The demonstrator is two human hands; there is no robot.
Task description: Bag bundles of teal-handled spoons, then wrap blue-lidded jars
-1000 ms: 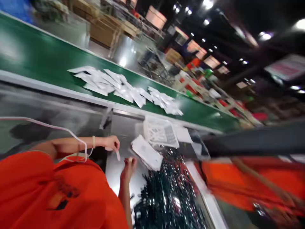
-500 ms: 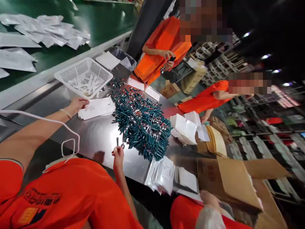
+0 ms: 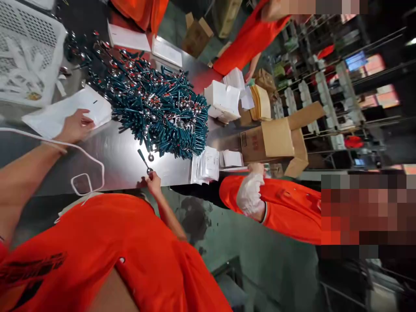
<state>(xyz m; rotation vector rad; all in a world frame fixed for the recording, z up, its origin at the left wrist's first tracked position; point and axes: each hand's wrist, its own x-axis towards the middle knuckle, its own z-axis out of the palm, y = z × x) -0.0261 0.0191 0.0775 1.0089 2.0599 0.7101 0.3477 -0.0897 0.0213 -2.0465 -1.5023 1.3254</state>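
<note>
My left hand (image 3: 75, 126) rests over a stack of flat white bags (image 3: 99, 106) on the metal table, its fingers bent and a gap showing between them. Between the fingertips of my right hand (image 3: 154, 183) is the bowl end of a spoon, whose dark green handle (image 3: 142, 157) points up and away. A large heap of spoons with dark green handles (image 3: 169, 112) lies just beyond, in the middle of the table. One shiny bowl at the heap's near edge sits close to the held spoon.
A white perforated basket (image 3: 42, 30) with white items stands at the far left. A white cable (image 3: 94, 162) crosses near my left arm. White boxes (image 3: 224, 99), plastic packets (image 3: 208, 164) and an open carton (image 3: 276, 138) are to the right. Two co-workers stand beyond the table, another at the right.
The view has shifted right and closer to the table. My left hand has moved from the bags' left edge onto their top. My right hand still holds the spoon.
</note>
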